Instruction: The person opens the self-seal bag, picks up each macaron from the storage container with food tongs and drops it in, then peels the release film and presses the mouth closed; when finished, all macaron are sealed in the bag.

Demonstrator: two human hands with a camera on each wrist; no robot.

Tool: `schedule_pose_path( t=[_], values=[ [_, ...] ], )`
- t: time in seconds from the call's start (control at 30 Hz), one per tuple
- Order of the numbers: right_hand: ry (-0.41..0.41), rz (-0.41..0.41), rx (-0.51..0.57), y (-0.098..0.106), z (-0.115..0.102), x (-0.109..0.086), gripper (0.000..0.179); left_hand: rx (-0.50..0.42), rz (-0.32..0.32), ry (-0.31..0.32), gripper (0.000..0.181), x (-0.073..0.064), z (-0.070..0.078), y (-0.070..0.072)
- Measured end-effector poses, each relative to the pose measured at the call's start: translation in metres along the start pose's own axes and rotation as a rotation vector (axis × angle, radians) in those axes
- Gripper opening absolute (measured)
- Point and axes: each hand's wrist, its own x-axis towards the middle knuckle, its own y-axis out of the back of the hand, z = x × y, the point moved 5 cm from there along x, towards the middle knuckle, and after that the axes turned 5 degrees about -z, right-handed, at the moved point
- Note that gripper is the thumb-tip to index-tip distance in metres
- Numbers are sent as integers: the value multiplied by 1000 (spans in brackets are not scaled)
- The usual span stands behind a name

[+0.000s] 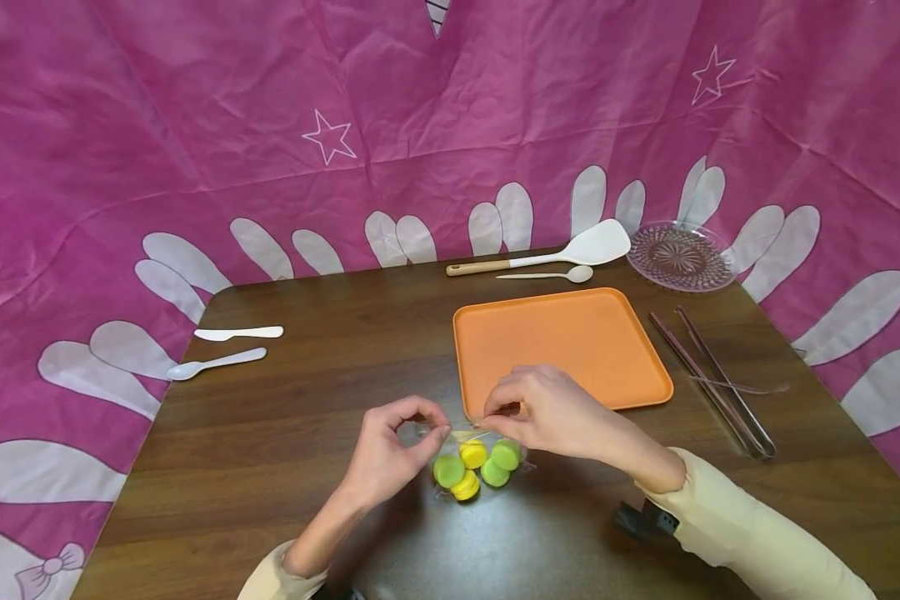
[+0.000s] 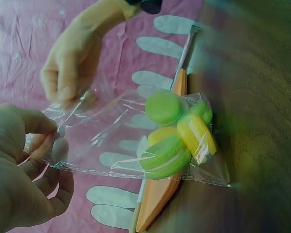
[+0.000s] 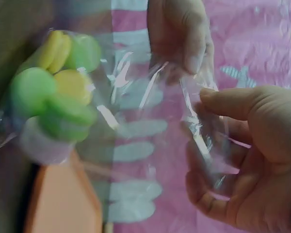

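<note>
Between my two hands hangs a clear plastic bag [image 2: 106, 141], with several green and yellow macarons [image 1: 473, 454] lying in its bottom. My left hand [image 1: 393, 446] pinches one side of the bag's top edge between thumb and fingers. Opposite it, my right hand [image 1: 543, 412] pinches the other side of that edge. In the left wrist view a green macaron [image 2: 166, 158] shows its pale filling through the film. The right wrist view shows the film stretched across the fingers of my right hand [image 3: 262, 150].
Just beyond the hands lies an orange tray [image 1: 562, 342]. Behind it are a white spatula [image 1: 600, 243] and a small spoon [image 1: 579, 273]. A clear plate [image 1: 681, 257] and metal tongs [image 1: 720, 392] lie right; a white knife [image 1: 240, 332] and spoon [image 1: 217, 364] lie left.
</note>
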Motion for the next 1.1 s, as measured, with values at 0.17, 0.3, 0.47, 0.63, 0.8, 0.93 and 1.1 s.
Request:
schedule_pose_path(
  t=[0.17,0.3,0.47,0.63,0.8,0.93,1.1],
  values=[
    [18,-90,-108,-6,-16,19,13,-10,0,-33,19,0,4,-1],
    [23,-125,-104,-10,-21,25,17,5,15,-50,15,0,5,-1],
    [14,-162,-91,-6,-15,18,12,28,56,-67,10,-1,8,4],
    [16,-126,-75,4,-4,3,10,29,64,-57,9,-3,9,8],
    [8,-77,-34,14,4,-12,11,28,67,-40,10,-4,8,12],
    [-18,-32,7,20,11,-24,13,12,88,-26,15,-7,7,15],
    [24,60,26,24,14,-35,18,3,65,-24,16,-8,7,15]
  ],
)
